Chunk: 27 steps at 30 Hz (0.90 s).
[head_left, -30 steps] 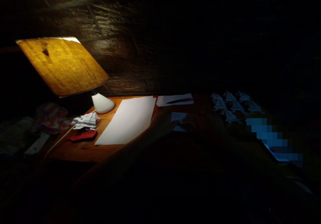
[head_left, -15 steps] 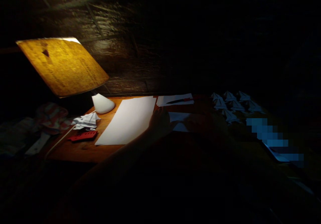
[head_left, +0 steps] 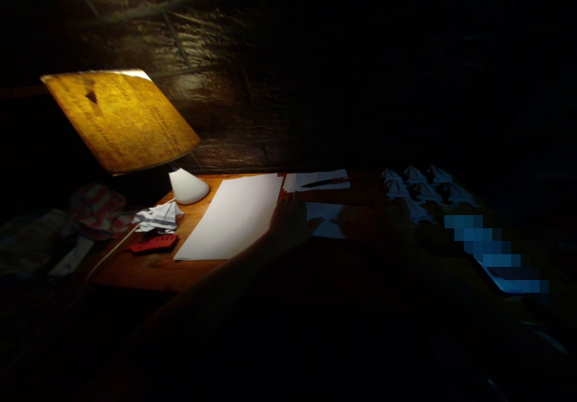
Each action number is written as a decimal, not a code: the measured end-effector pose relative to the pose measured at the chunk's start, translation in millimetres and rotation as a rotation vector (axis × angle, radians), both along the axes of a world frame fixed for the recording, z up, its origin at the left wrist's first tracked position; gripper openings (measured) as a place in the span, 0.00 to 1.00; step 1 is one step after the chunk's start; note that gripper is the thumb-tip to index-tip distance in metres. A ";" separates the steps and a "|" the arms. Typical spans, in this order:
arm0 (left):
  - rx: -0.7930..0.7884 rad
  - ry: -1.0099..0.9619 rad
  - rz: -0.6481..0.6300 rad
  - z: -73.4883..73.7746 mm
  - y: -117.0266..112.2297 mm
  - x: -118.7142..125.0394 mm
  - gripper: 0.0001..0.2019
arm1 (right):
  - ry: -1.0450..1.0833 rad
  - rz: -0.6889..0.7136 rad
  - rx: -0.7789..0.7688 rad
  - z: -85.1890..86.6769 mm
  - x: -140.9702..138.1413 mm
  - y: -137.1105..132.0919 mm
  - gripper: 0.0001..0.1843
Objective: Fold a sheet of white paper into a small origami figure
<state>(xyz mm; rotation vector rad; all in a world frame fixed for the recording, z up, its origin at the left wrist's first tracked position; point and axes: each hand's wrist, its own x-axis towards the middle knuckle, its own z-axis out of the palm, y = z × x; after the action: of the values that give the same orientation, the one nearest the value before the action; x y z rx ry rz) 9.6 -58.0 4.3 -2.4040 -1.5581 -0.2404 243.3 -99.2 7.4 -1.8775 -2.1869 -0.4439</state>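
A small sheet of paper lies in shadow at the middle of the desk. My left hand grips its left edge, with the thumb over the sheet and the fingers bent at the far side. On the sheet's right side is my right hand, almost lost in the dark. A dim thumb shape from it overlaps the paper, but its other fingers are hidden. Close to my left hand lies a large white sheet. Behind both hands, a dark-bladed knife with a red part rests on a stack of smaller paper.
A lit lamp with a yellow shade stands at the left. Near its base are a folded paper figure, a red toothed object and a cord. Several folded paper figures sit at right, beside a blurred-out glowing device.
The view has shifted slightly, so everything sits a little further right. Thumb shapes from both hands now overlap the small sheet more, and less of its near part shows.
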 end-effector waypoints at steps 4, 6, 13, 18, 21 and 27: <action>0.019 -0.064 -0.075 -3.0 5.0 -0.5 0.31 | 0.012 -0.004 0.006 1.2 -0.8 -2.2 0.39; -0.009 -0.109 -0.181 -3.9 7.4 2.3 0.30 | 0.013 -0.016 0.004 0.2 -0.3 -1.0 0.39; -0.207 -0.192 -0.450 -9.2 5.3 17.9 0.26 | 0.017 0.003 -0.044 -3.0 1.9 5.5 0.24; -0.202 -0.169 -0.460 -6.9 3.3 18.3 0.22 | 0.062 0.199 -0.096 -4.4 -3.7 9.4 0.16; -0.188 -0.179 -0.459 -6.2 3.6 17.8 0.20 | 0.123 0.345 -0.135 -8.0 -7.1 12.5 0.16; -0.184 -0.206 -0.480 -9.8 5.9 18.1 0.20 | 0.188 0.404 -0.113 -16.8 -6.3 16.6 0.19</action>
<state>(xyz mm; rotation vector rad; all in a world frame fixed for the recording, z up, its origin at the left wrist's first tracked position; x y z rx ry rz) 27.7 -52.1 -5.5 -2.9570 -1.0872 -0.4677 237.0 -82.6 -9.4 -1.4012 -2.4151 -0.0666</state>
